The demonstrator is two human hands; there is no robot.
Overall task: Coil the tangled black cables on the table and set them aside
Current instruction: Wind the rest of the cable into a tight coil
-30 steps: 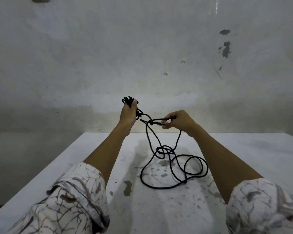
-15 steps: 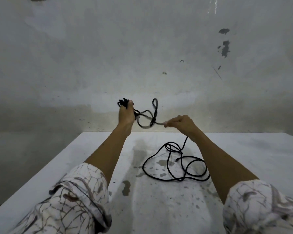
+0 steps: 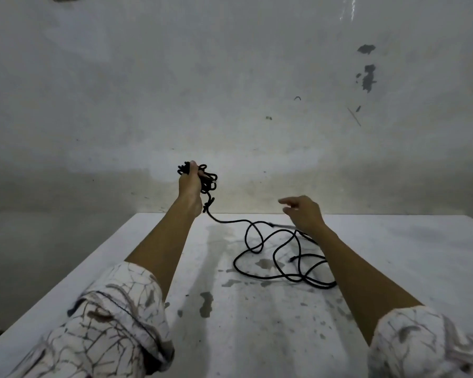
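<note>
At the near left, a rolled sleeve [image 3: 112, 317] of pale cloth printed with thin branching brown lines covers the upper arm. Beyond it the bare forearm rises to the left hand [image 3: 189, 184], lifted above the far edge of the table [image 3: 257, 336], with fingers curled tight round a bunched wad of the black cable [image 3: 273, 255]. The cable is thin, round and matte. From the fist a knotted strand hangs down, then runs right and drops to the tabletop, where the rest lies in loose, overlapping loops right of centre, touching the surface.

The table is flat and white, its paint worn, with grey chipped patches and small specks scattered across the middle. Behind it stands a pale, blotchy wall [image 3: 230, 77] with dark flaked marks at the upper right.

The right hand [image 3: 305, 214] hovers near the far edge above the loops, fingers loosely extended and slightly motion-blurred, gripping nothing. Its forearm crosses over part of the loose cable, leading back to a matching sleeve at the near right.
</note>
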